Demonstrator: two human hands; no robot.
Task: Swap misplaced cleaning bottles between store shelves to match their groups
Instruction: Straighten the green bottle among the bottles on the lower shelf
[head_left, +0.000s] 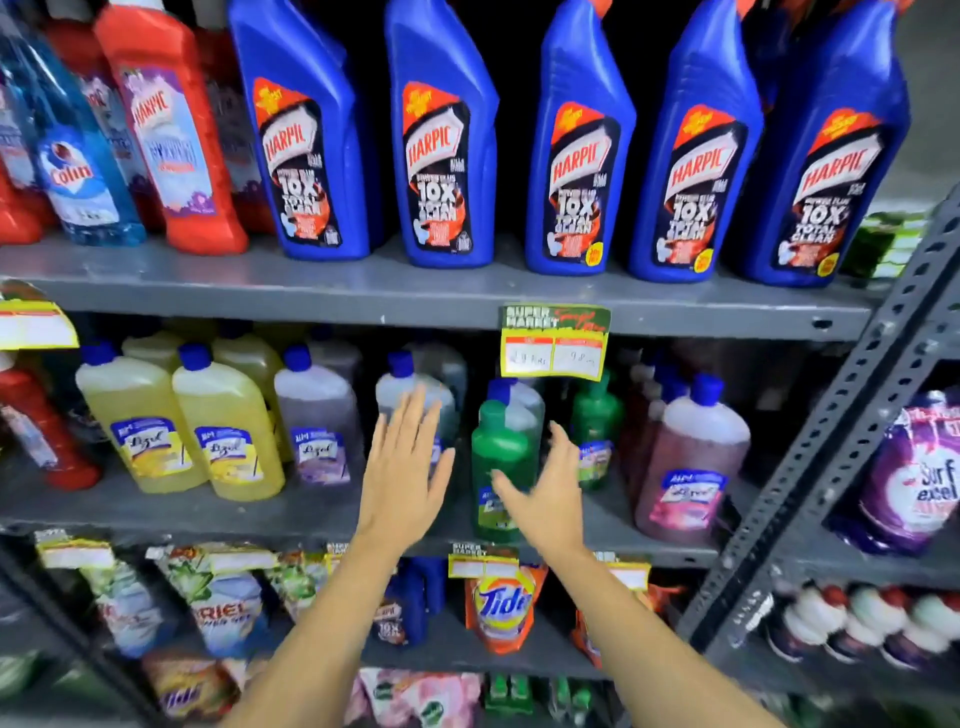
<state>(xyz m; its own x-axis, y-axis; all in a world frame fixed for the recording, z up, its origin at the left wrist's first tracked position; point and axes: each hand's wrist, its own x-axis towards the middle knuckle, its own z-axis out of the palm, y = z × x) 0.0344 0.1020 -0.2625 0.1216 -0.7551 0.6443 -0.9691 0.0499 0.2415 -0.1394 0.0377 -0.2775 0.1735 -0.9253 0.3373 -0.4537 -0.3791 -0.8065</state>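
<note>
On the middle shelf (208, 512) stand Lizol bottles in colour groups: yellow bottles (182, 426), a lavender bottle (319, 423), a grey-blue bottle (402, 387), green bottles, and a pink bottle (693, 457). My left hand (408, 467) is flat with fingers spread in front of the grey-blue bottle. My right hand (548, 486) is spread and curled beside the front green bottle (501, 452), its fingers touching the bottle's lower right side without closing on it. A second green bottle (597, 421) stands behind to the right.
Blue Harpic bottles (441, 145) line the top shelf (415, 291), with red Harpic bottles (171, 130) and a Colin bottle (78, 156) at left. A price tag (553, 343) hangs from the shelf edge. Detergent pouches (501, 605) fill the lower shelf. A slotted upright (841, 441) stands at right.
</note>
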